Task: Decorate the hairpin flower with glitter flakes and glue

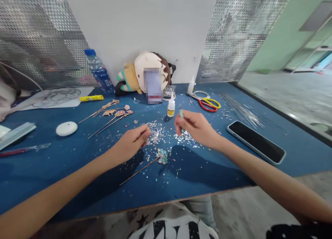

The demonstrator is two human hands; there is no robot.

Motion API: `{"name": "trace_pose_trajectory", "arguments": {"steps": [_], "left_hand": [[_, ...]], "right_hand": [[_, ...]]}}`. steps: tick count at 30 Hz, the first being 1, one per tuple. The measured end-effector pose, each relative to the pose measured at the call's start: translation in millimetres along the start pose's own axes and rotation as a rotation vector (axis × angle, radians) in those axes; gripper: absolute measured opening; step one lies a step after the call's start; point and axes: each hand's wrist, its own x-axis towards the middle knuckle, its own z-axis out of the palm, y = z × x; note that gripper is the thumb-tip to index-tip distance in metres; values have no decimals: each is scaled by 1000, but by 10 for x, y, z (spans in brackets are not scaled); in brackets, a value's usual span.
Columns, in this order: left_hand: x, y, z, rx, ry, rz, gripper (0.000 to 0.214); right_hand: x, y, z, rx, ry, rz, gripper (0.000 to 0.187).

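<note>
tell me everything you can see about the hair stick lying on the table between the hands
The thin brown hair stick with a pale iridescent flower head lies flat on the blue table, slanted, flower end up-right, tip pointing down-left. Loose shimmering flakes surround it. Neither the left hand nor the right hand touches it.

Blue table (64,170), white wall (145,21), perforated metal panels (241,28) either side, grey floor (290,94), daylight.

Pretty bright here, daylight pouring in from 2 o'clock. My arms throw soft shadows on the blue table (38,170) toward 7 o'clock. Wide lens bends the edges hard, and the phone (256,141) screen catches slight glare.
</note>
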Motion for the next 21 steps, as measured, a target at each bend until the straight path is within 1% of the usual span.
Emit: {"name": "trace_pose_trajectory", "arguments": {"steps": [4,9,16,21], "left_hand": [[-48,-87,10,67,42,-22,34],[-47,-78,85,118,45,0,32],[-65,-52,132,138,32,60,36],[-92,-16,168,122,12,99,25]], "right_hand": [[-59,134,73,-235,-127,-87,27],[-132,167,176,-442,-234,-175,30],[-175,135,244,-546,-247,-230,39],[-186,134,258,-558,-236,-256,42]]}}
